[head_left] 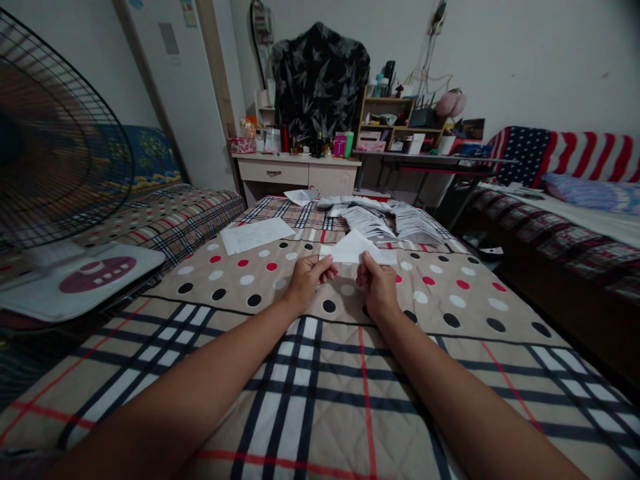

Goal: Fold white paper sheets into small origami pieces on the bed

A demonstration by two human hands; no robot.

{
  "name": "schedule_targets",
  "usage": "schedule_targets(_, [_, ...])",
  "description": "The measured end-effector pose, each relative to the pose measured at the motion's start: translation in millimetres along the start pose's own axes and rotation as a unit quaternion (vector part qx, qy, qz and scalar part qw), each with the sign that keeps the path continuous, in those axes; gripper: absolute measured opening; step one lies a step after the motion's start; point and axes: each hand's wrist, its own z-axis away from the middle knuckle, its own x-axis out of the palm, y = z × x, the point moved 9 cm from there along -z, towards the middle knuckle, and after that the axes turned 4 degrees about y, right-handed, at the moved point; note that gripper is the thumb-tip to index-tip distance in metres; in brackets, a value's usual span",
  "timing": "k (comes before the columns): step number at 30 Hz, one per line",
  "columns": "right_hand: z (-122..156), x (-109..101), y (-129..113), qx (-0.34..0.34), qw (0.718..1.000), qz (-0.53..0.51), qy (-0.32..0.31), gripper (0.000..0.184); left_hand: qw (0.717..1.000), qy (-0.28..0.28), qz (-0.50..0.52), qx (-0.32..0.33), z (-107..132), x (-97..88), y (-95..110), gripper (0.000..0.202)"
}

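Note:
Both my arms stretch forward over a quilted bedspread (pixel 320 373) with plaid and polka-dot panels. My left hand (pixel 309 279) and my right hand (pixel 377 283) are both closed in a pinch on the near edge of a folded white paper (pixel 353 249) that lies on the dotted panel. The hands sit a short way apart, the left on the paper's left corner, the right near its middle. Beyond the paper lies a heap of several folded white papers (pixel 385 221). A flat white sheet (pixel 257 235) rests to the left of it.
A standing fan (pixel 55 153) and its white base (pixel 75 280) fill the left side. A pale drawer desk (pixel 297 173) and a cluttered shelf (pixel 390 123) stand at the back wall. A second bed with a flag-patterned cover (pixel 565 157) is on the right.

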Motion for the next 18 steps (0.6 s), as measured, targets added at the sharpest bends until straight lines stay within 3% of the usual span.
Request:
schedule_targets(4, [-6.5,-12.4,-3.7,-0.008,0.999,0.026,0.030,0.041,1.000,0.016,0.009,-0.002,-0.9,-5.5,2.1,0.033])
schedule_targets(8, [-8.6,-13.3,-2.1,-0.006,0.999,0.042,0.016,0.036,0.999,0.029,0.017,-0.005,-3.7,-10.0,2.0,0.037])
schedule_targets(12, [-15.6,-26.2,-0.6,0.026,0.998,-0.020,0.049,0.030,0.987,0.151,0.038,-0.025,-13.7,-47.6,-3.6,0.035])
schedule_targets(15, [-19.3,-33.2,-1.5,0.043,0.997,-0.032,0.062,0.026,0.979,0.203,0.028,-0.016,-20.6,-70.1,-4.3,0.029])
schedule_targets(18, [-14.7,-25.5,3.8,0.073,0.996,-0.029,0.038,0.024,0.987,0.163,-0.003,0.007,-24.5,-63.3,-4.7,0.020])
